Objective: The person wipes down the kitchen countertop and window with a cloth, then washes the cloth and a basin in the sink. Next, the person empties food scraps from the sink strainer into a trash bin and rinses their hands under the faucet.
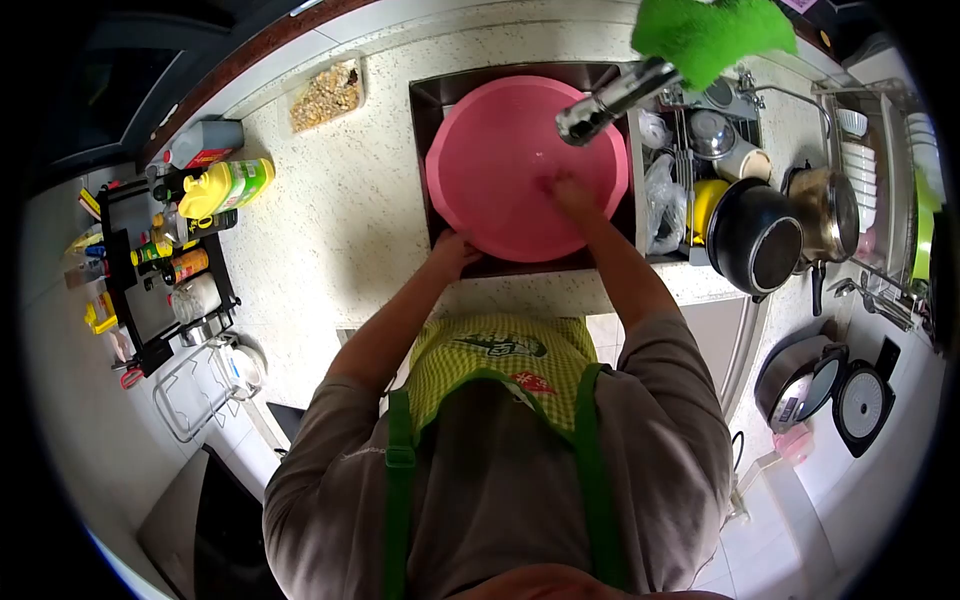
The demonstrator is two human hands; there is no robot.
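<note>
1. Kitchen, seen from above through a round wide-angle lens: a speckled off-white worktop [330,210] runs across the scene, with a dark metal sink [425,95] set into it.
2. Basin location: a large round pink plastic basin [490,140] sits in the sink and fills most of its opening.
3. Left hand [457,252]: positioned at the basin's near-left rim, touching it. Part of the fingers is hidden at the rim; whether they are clamped on it cannot be told.
4. Right hand [570,194]: lowered inside the basin, right of centre. The fingertips are blurred; finger spread, and whether anything is held, cannot be told.
5. Tap: a chrome cylindrical spout [612,104] extends over the basin's far-right part. A bright green fluffy cloth [712,38] lies over the fitting behind it.
6. Operator: wears a grey-brown top [500,500] and a yellow-green checked apron [450,350] with green straps.
7. Left of the sink: a clear rectangular container of mixed grains [328,96] stands near the worktop's back edge. A yellow plastic bottle with a green label [228,188] stands further left, beside a black metal rack [125,275] of bottles.
8. Right of the sink: a round black pot [740,240] stands beside a steel pot [822,215]; stacked white bowls [859,185] are beyond.
</note>
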